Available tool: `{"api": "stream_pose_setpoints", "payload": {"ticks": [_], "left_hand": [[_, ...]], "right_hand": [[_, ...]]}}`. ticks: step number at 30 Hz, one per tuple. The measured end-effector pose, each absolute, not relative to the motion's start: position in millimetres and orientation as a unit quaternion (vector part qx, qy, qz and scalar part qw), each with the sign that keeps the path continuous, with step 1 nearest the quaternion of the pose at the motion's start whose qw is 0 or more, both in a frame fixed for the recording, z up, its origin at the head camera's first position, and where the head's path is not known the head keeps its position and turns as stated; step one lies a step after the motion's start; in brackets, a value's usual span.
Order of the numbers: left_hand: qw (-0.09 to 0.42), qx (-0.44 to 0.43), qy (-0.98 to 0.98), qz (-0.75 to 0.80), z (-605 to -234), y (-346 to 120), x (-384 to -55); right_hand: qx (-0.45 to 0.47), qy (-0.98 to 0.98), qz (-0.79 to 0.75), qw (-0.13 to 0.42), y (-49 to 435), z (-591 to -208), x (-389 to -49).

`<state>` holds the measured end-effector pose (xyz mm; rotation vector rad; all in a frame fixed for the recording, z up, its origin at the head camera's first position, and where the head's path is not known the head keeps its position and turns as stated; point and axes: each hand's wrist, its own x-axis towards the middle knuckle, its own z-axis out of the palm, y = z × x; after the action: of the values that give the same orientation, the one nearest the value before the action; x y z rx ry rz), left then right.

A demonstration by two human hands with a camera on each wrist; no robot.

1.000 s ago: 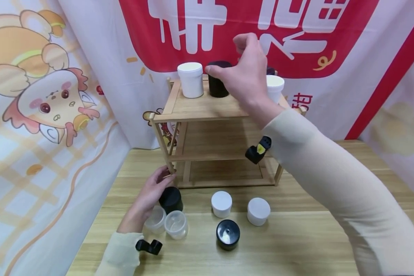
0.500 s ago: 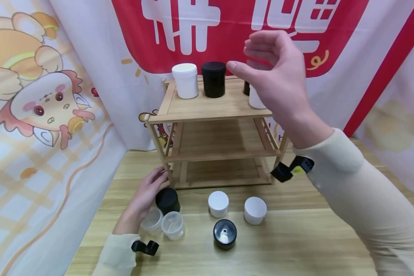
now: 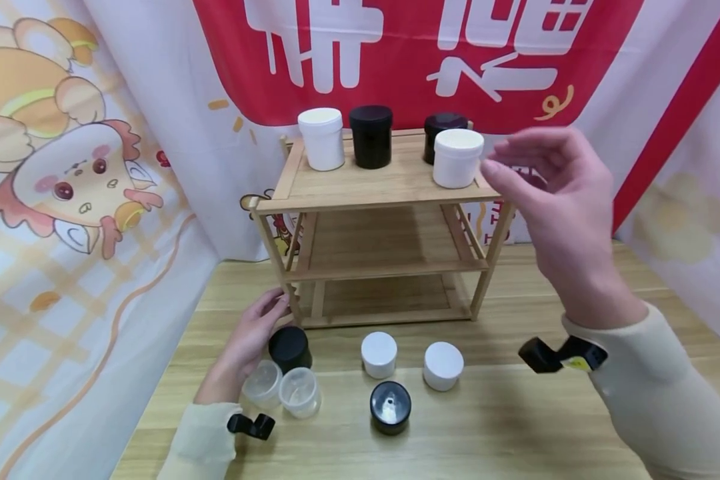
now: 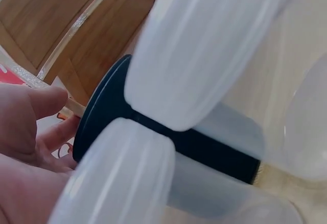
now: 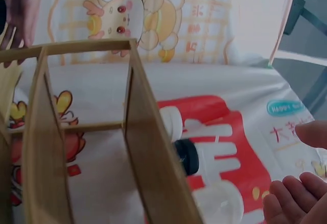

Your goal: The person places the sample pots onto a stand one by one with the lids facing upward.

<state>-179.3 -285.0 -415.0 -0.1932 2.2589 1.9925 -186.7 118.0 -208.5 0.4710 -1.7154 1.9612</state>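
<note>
My left hand (image 3: 255,333) holds the front left leg of a three-tier wooden shelf rack (image 3: 372,267) near its foot; in the left wrist view its thumb and fingers (image 4: 48,101) lie about the leg. My right hand (image 3: 567,193) hangs in the air, fingers relaxed, just right of a white lidded jar (image 3: 456,163) at the right front of the top tier. Behind that jar stands a black jar (image 3: 438,127). Further left on the top are another black jar (image 3: 372,140) and a white jar (image 3: 324,143). The right hand holds nothing.
Beside the left forearm stand a black jar (image 3: 289,347) and two clear cups (image 3: 300,393). Before the rack are two small white jars (image 3: 379,353) and a shiny black jar (image 3: 390,407) on the wooden table (image 3: 492,433). Printed cloth (image 3: 162,113) hangs behind.
My right hand has moved right and down, from near the left-hand black jar to beside the right-hand white jar. My left hand stays at the rack leg. The jars stand as before.
</note>
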Motion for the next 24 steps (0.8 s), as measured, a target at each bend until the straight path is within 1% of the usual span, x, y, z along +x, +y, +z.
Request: {"api": "stream_pose_setpoints", "payload": {"ticks": [5,11,13,17,24], "left_hand": [[0.067,-0.055,0.752,0.654,-415,-285,-181],[0.067,-0.058,0.754,0.651,-416,-285,-182],[0.067,-0.059,0.754,0.651,-417,-285,-182],[0.067,-0.057,0.755,0.650,-418,-285,-182],[0.068,-0.058,0.758,0.646,-421,-285,-184]], "right_hand": [[0.107,-0.614,0.750,0.223,145,-249,-187],[0.071,-0.634,0.753,0.158,174,-311,-198],[0.081,-0.635,0.756,0.136,181,-332,-202],[0.131,-0.637,0.754,0.089,188,-367,-211],[0.219,-0.723,0.655,-0.028,192,-416,-220]]}}
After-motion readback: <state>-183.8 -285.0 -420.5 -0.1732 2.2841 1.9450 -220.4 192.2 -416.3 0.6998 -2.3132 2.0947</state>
